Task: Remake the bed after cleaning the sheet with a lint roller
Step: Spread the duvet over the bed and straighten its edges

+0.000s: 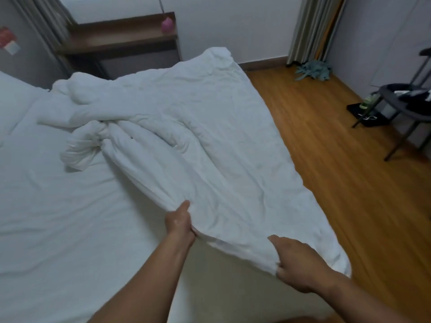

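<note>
Both hands hold the near edge of the white duvet [210,136]. Your left hand [180,223] pinches a fold of it, thumb on top and pointing away from you, the other fingers hidden under the cloth. Your right hand [300,266] grips the near right corner, fingers curled round a bunch of fabric, back of the hand up. The two hands are apart, with a loose span of duvet edge between them, lifted slightly off the bed. The duvet runs away from you along the right side of the bed; its right margin hangs over the edge, above the wooden floor [338,159]. Its far left part is bunched and twisted into thick rolls near the middle of the bed. The left part of the bed shows bare white sheet [58,206], lightly creased. A white pillow [14,101] lies at the far left. Beyond the bed stands a wooden shelf [121,38] with a pink object [167,25] on it, too blurred to identify. A curtain [312,29] hangs at the far right wall, with a teal heap of cloth [313,69] on the floor beside it. A dark round surface [405,103] stands at the right.
</note>
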